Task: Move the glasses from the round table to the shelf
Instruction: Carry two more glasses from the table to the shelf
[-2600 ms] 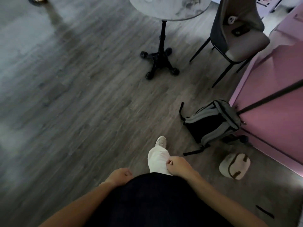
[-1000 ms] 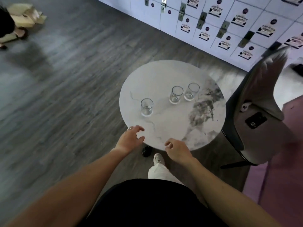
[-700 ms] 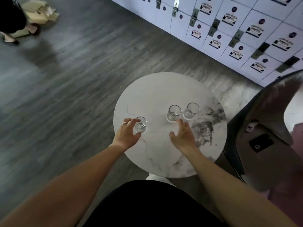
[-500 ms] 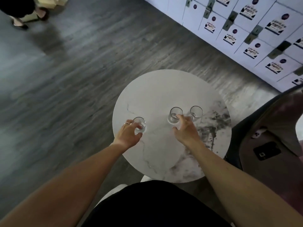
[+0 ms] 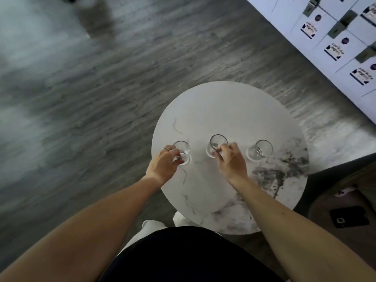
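So we've got three clear glasses standing upright in a rough row across the round marble worktop (image 5: 223,110), all on the half nearer us. Taking the middle glass (image 5: 217,143) as our marker: the left glass (image 5: 182,152) sits well off to its left, close to the worktop's left edge, and the right glass (image 5: 261,150) sits about as far off to its right, just above the dark grey veining in the marble.

Our right hand (image 5: 231,161) is wrapped on the middle glass, fingers (image 5: 218,154) curled round its lower wall from the near side, thumb side up near the rim. Our left hand (image 5: 163,164) is doing the same with the left glass, fingers closed round its near side, with a ring (image 5: 165,148) showing on one finger. Both glasses look like they're sitting on the marble, though we can't tell for sure if either has come off it. The right glass has nobody touching it.

Further out from the middle glass: grey wood-look floor (image 5: 81,98) to its left and beyond it, a wall of white lockers (image 5: 335,43) with labels up to its right, and a dark chair (image 5: 343,200) down to its right with a black phone-like thing (image 5: 349,219) lying on the seat.
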### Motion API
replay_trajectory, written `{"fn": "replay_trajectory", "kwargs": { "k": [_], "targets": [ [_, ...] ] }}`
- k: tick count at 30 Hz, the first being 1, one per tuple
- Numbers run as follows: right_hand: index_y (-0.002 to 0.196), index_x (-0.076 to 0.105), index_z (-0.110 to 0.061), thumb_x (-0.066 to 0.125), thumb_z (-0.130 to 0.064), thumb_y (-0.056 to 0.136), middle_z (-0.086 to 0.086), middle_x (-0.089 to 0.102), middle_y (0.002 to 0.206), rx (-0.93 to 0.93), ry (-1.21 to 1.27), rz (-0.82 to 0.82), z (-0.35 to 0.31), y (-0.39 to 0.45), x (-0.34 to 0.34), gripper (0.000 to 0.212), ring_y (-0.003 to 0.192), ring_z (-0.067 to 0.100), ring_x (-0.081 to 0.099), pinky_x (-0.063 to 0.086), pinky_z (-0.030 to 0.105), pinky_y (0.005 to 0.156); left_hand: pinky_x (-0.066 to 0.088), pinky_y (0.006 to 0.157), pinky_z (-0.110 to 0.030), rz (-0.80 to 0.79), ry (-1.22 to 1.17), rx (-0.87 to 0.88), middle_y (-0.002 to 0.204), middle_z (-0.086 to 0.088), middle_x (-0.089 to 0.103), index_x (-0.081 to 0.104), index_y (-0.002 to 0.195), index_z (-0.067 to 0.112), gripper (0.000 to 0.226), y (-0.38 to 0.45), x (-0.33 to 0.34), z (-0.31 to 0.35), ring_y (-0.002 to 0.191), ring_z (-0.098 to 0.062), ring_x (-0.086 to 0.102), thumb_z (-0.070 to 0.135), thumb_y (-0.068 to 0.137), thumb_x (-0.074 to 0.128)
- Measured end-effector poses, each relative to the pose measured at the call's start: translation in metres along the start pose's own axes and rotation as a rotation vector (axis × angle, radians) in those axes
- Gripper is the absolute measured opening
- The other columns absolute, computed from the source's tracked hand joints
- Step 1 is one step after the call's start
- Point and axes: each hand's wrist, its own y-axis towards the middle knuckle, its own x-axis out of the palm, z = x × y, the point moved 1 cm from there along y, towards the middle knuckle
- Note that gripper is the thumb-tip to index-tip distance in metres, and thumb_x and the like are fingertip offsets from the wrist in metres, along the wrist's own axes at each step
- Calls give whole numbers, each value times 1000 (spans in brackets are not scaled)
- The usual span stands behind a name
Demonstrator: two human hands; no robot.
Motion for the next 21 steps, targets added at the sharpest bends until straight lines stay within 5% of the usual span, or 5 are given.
{"fn": "replay_trajectory", "kwargs": {
  "k": [10, 21],
  "targets": [
    [95, 66, -8, 68, -31, 92, 9, 57, 106, -350, 33, -155, -115, 38, 13, 22, 89, 27, 62, 45, 29, 78, 46, 83, -36, 251, -57, -101, 105, -5, 64, 60, 87, 16, 19, -10, -106, -39, 98, -27, 60, 33, 89, 68],
    [85, 64, -19, 69, -34, 89, 13, 60, 101, -769, 61, -98, -392, 58, -38, 17, 93, 29, 58, 32, 24, 75, 44, 74, -33, 708, 47, -143, 88, -5, 67, 61, 81, 26, 24, -55, -352, -89, 86, -29, 62, 48, 79, 70]
  ]
}}
